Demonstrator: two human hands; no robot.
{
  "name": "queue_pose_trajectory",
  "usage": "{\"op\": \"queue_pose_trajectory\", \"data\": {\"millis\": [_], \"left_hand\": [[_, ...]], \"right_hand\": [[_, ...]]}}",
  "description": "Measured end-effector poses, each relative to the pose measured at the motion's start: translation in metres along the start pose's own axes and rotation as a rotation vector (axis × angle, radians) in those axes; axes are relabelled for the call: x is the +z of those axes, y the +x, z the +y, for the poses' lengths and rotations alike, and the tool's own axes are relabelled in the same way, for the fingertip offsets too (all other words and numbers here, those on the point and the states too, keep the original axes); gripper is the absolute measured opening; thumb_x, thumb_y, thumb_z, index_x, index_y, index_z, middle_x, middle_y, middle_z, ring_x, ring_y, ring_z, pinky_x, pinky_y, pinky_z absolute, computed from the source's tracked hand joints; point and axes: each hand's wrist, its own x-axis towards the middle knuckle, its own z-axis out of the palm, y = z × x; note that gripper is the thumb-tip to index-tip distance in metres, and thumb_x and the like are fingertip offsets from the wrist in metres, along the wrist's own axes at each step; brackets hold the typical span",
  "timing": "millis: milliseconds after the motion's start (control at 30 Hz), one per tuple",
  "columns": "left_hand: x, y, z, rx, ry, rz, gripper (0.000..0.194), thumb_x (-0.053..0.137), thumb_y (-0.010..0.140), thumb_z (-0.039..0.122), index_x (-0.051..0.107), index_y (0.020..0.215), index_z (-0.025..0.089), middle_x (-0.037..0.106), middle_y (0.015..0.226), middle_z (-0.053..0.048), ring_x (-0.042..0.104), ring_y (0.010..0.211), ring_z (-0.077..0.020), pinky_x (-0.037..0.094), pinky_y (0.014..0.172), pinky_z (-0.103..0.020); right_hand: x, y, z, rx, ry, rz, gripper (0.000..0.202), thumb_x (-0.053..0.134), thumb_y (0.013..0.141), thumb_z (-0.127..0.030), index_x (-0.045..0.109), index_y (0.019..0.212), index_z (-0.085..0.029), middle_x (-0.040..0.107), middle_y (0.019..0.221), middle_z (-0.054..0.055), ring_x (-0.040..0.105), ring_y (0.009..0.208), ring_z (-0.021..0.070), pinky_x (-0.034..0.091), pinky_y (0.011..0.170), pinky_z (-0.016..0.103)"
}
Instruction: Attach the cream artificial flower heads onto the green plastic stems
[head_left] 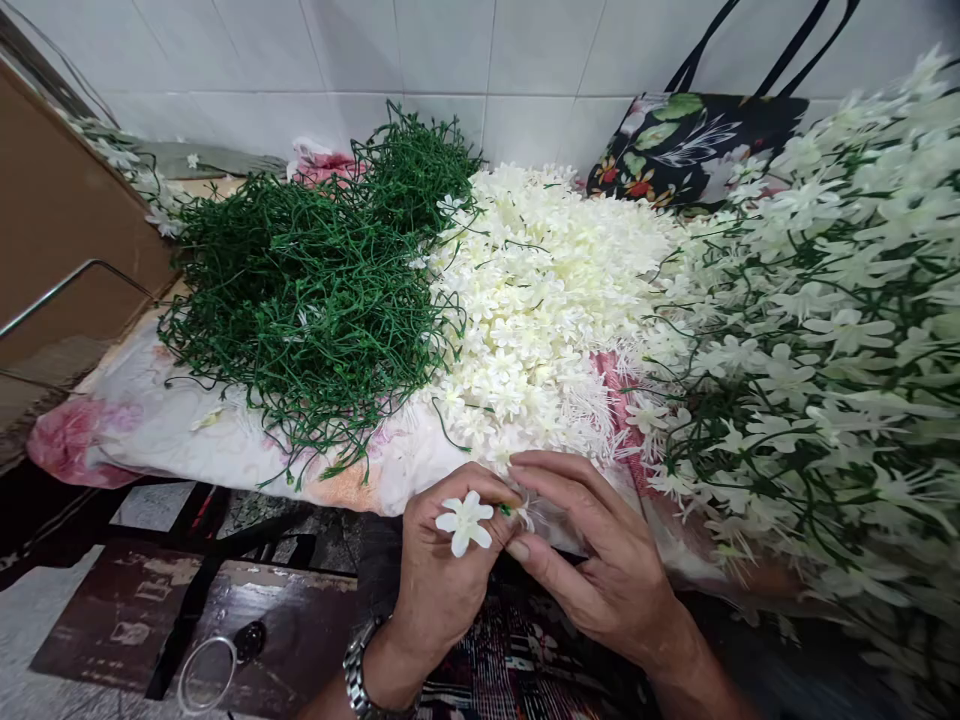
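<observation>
Fingers (480, 481) of the left hand (441, 590) clamp a white artificial flower (464, 523), best steadied lightly; grip of the right hand (611, 570) unclear

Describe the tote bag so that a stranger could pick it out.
Against the white tiled wall, behind the heaped white flowers, right of centre, stands a tote bag. Its black fabric printed with red blooms sets it apart from them.

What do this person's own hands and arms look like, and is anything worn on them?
Both the left hand and right hand are ungloved, with bare wrists except for a silver-coloured metal link band on the left one. No sleeves show.
</observation>
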Motion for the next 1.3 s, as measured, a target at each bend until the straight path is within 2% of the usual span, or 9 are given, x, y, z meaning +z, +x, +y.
{"op": "queue_pose_trajectory", "data": {"millis": [200,333,433,533,633,733,867,1100,1300], "left_hand": [[-0.006,-0.007,-0.006,0.007,0.07,-0.05,0.006,0.064,0.08,0.016,0.067,0.075,0.018,0.06,0.07,0.0,0.053,0.065,-0.0121,0.042,0.061,-0.022],[-0.007,-0.006,-0.001,0.018,0.098,-0.056,0.011,0.059,0.084,0.022,0.069,0.08,0.018,0.062,0.07,-0.002,0.056,0.067,-0.0137,0.044,0.061,-0.024],[-0.007,-0.004,0.005,0.127,0.272,-0.051,0.013,0.057,0.082,0.014,0.069,0.076,0.018,0.061,0.067,-0.001,0.056,0.063,-0.0122,0.043,0.057,-0.022],[-0.009,-0.004,0.007,0.236,0.45,-0.133,0.02,0.052,0.081,0.008,0.069,0.085,0.017,0.061,0.071,-0.003,0.057,0.063,-0.0125,0.043,0.056,-0.022],[-0.011,-0.005,0.007,0.257,0.559,-0.209,0.027,0.046,0.083,0.009,0.068,0.095,0.016,0.06,0.071,-0.003,0.057,0.062,-0.0138,0.042,0.056,-0.024],[-0.012,-0.004,0.007,0.275,0.645,-0.238,0.027,0.044,0.081,0.008,0.068,0.093,0.015,0.058,0.067,-0.003,0.055,0.06,-0.0141,0.04,0.054,-0.025],[-0.01,-0.004,0.007,0.323,0.706,-0.231,0.027,0.044,0.079,0.005,0.067,0.088,0.016,0.055,0.063,-0.001,0.053,0.057,-0.0127,0.039,0.053,-0.024],[-0.01,-0.004,0.007,0.322,0.635,-0.111,0.018,0.051,0.072,0.001,0.063,0.077,0.014,0.06,0.059,0.002,0.054,0.051,-0.0088,0.041,0.05,-0.017],[-0.01,0.002,0.004,0.327,0.601,-0.108,0.018,0.05,0.072,0.003,0.064,0.071,0.013,0.06,0.056,0.001,0.054,0.049,-0.0093,0.042,0.048,-0.018]], "right_hand": [[0.001,0.001,-0.002,0.02,0.052,0.071,0.014,0.056,0.083,-0.007,0.06,0.092,-0.017,0.064,0.077,0.002,0.061,0.071,0.0108,0.051,0.063,0.021],[0.002,-0.002,-0.002,0.096,0.06,0.087,0.011,0.056,0.084,-0.009,0.06,0.087,-0.018,0.063,0.074,0.001,0.061,0.067,0.01,0.049,0.059,0.02],[-0.002,-0.001,-0.003,0.132,0.085,0.099,0.01,0.055,0.084,-0.009,0.059,0.084,-0.018,0.061,0.071,0.0,0.059,0.064,0.0091,0.048,0.057,0.019],[-0.008,0.004,-0.007,0.105,0.102,0.083,0.01,0.055,0.084,-0.009,0.058,0.083,-0.018,0.058,0.069,-0.001,0.056,0.062,0.009,0.046,0.055,0.02],[-0.013,0.01,-0.012,0.052,0.089,0.03,0.012,0.055,0.084,-0.007,0.057,0.086,-0.019,0.058,0.07,-0.001,0.055,0.062,0.009,0.045,0.056,0.021],[-0.016,0.013,-0.015,0.015,0.04,-0.031,0.013,0.054,0.084,-0.005,0.057,0.087,-0.018,0.059,0.073,0.001,0.056,0.066,0.0094,0.047,0.059,0.021],[-0.018,0.014,-0.015,-0.031,-0.049,-0.068,0.014,0.053,0.084,-0.004,0.057,0.086,-0.017,0.059,0.073,0.001,0.056,0.067,0.0095,0.047,0.061,0.02],[-0.015,0.011,-0.01,-0.072,-0.174,-0.047,0.011,0.052,0.084,-0.004,0.058,0.084,-0.014,0.058,0.072,0.003,0.055,0.068,0.0112,0.047,0.061,0.022],[-0.008,0.012,-0.006,-0.093,-0.185,-0.03,0.011,0.051,0.085,-0.005,0.056,0.083,-0.014,0.057,0.069,0.003,0.055,0.066,0.0117,0.047,0.061,0.022]]}}
